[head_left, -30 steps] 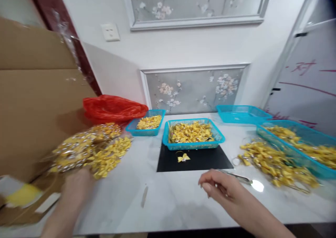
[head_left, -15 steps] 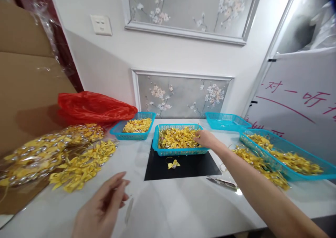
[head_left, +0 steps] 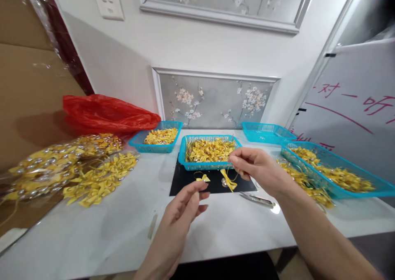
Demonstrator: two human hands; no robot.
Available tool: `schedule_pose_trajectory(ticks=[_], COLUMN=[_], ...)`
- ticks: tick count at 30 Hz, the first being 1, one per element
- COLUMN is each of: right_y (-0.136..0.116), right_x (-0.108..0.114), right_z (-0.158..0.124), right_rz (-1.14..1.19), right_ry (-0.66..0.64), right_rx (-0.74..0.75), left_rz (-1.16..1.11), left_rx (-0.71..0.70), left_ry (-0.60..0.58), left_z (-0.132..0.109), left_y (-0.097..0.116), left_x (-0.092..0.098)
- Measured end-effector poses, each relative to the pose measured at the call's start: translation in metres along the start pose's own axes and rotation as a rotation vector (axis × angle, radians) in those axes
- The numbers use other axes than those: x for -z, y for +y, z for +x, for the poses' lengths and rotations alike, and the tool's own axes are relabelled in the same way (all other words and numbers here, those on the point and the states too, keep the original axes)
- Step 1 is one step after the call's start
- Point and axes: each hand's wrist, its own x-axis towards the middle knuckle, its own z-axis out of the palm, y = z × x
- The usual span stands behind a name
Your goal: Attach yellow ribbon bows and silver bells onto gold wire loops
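My right hand [head_left: 254, 165] pinches the thin cord of a yellow ribbon bow with a pearl [head_left: 228, 182], which dangles below my fingertips above the black mat [head_left: 212, 188]. My left hand [head_left: 185, 208] holds nothing, its fingers loosely curved and apart, at the near edge of the mat. Just past its fingertips a second yellow bow [head_left: 203, 179] lies on the mat, partly hidden by my index finger. Behind both hands stands a blue basket [head_left: 182, 161] heaped with similar yellow bows and cords, overlapping the mat's far part.
Snips [head_left: 257, 200] lie right of the mat. Loose bows [head_left: 100, 179] and a plastic-wrapped bundle of them [head_left: 52, 171] lie left, near a red bag [head_left: 108, 113]. Other blue baskets stand at back left [head_left: 160, 149], back right [head_left: 265, 137] and right [head_left: 345, 193].
My right hand has come out of the middle basket, bringing a yellow bow by its cord toward me. My left hand has moved right and forward to the mat. The view has tilted down.
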Motion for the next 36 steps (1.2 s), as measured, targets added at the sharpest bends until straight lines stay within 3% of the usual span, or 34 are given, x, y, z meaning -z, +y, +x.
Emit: schedule_pose_trajectory(ticks=[3,7,14,21,25,29,33,36], right_y=[-0.002,0.011,0.037,0.049,0.038,0.023,0.019,0.022], right_x=[-0.011,-0.024,-0.031,-0.033,-0.024,-0.018,-0.023,-0.028], right_z=[-0.028,-0.044,-0.058,-0.078,-0.087,-0.091,-0.092,-0.093], right_rz=[0.236,0.467,0.607,0.46,0.161,-0.069,-0.107,0.02], right_ry=[-0.044,0.0,0.093,0.11,0.178,0.109,0.002,-0.01], right_rx=[-0.039,-0.096,-0.161,-0.198,-0.154,-0.072,-0.083,-0.143], left_rz=[-0.228,-0.338,-0.222,0.137,0.441,0.633,0.677,0.506], left_rx=[0.121,0.204,0.19,0.057,-0.064,-0.188,-0.237,-0.101], left_ry=[-0.168,-0.311,-0.226,-0.181,-0.26,-0.35,-0.366,-0.335], left_z=[-0.003,-0.009,-0.013,-0.008,-0.006,-0.006,-0.006,-0.007], left_y=[0.004,0.004,0.003,0.002,0.008,0.013,0.013,0.012], left_x=[-0.016,-0.032,-0.044,-0.038,-0.033,-0.032,-0.03,-0.026])
